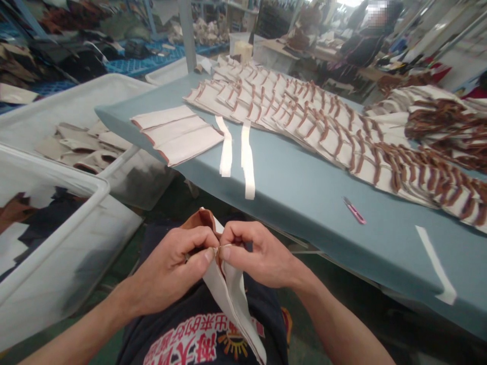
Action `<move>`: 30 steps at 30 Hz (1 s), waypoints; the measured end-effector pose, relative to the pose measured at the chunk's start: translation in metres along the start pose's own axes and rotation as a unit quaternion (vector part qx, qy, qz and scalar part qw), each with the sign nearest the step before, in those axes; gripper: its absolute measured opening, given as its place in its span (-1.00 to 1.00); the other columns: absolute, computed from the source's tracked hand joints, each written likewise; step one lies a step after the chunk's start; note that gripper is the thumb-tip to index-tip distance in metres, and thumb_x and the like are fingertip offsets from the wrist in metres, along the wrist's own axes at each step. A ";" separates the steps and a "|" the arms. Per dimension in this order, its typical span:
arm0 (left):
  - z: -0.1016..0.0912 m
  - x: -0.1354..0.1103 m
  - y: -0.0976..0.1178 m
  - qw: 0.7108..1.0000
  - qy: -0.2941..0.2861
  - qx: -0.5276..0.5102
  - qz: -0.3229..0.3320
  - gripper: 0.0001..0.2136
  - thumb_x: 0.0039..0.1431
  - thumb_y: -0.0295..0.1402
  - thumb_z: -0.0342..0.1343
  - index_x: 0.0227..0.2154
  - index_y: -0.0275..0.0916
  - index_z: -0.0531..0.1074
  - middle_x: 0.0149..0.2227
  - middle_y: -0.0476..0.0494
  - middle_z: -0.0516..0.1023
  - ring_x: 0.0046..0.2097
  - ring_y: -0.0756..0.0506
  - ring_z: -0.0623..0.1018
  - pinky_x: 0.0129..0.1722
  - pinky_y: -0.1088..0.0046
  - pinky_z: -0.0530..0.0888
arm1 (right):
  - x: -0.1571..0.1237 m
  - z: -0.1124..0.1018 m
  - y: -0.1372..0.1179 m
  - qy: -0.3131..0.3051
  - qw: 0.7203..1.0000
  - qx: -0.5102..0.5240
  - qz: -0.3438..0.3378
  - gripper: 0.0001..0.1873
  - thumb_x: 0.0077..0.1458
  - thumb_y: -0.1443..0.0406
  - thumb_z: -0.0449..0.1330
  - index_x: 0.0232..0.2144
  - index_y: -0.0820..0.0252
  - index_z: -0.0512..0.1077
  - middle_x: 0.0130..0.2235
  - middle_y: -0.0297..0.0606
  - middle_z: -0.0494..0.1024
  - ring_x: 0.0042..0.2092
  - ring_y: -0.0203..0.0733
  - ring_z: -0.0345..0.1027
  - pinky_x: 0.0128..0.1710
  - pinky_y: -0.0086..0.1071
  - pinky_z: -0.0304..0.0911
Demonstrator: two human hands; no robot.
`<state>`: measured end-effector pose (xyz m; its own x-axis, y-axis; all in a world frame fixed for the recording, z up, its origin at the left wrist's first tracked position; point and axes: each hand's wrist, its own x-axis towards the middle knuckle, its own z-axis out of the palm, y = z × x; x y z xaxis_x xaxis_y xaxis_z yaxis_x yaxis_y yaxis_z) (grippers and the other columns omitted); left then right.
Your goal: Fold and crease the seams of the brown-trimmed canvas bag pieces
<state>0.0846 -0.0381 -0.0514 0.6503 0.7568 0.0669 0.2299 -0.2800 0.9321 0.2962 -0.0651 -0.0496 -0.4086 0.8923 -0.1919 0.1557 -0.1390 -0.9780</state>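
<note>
Hands (167,268) (262,253) are both pinching a brown-lined white cloth (236,299) at its upper edge above the lap (182,310), probably to keep that edge steady, while similar pieces (300,124) are lying overlapped across the table (297,185), perhaps for easy lifting.

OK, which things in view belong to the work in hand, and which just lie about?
Seemingly belonging:
- cream-and-brown piece, pinched by left hand and right hand
- similar pieces on the table

Seemingly lying about:
- pink cutter
- white strips, use unclear
</note>
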 end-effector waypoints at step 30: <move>-0.001 0.006 -0.014 0.978 -0.125 -0.141 -0.084 -0.69 0.36 -0.22 0.18 -0.49 -0.25 0.43 -0.50 0.10 0.29 -0.45 0.04 0.22 -0.50 0.58 0.19 | 0.008 -0.024 0.013 -0.149 0.984 0.063 0.068 -0.50 0.09 -0.05 0.48 -0.40 0.24 0.45 -0.43 -0.46 0.36 -0.39 -0.36 0.09 -0.42 -0.45 0.03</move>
<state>0.0845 -0.0290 -0.0637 0.7856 0.5996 -0.1528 0.1637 0.0368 0.9858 0.3169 -0.0496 -0.0613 -0.6407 0.6987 -0.3183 0.1214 -0.3172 -0.9406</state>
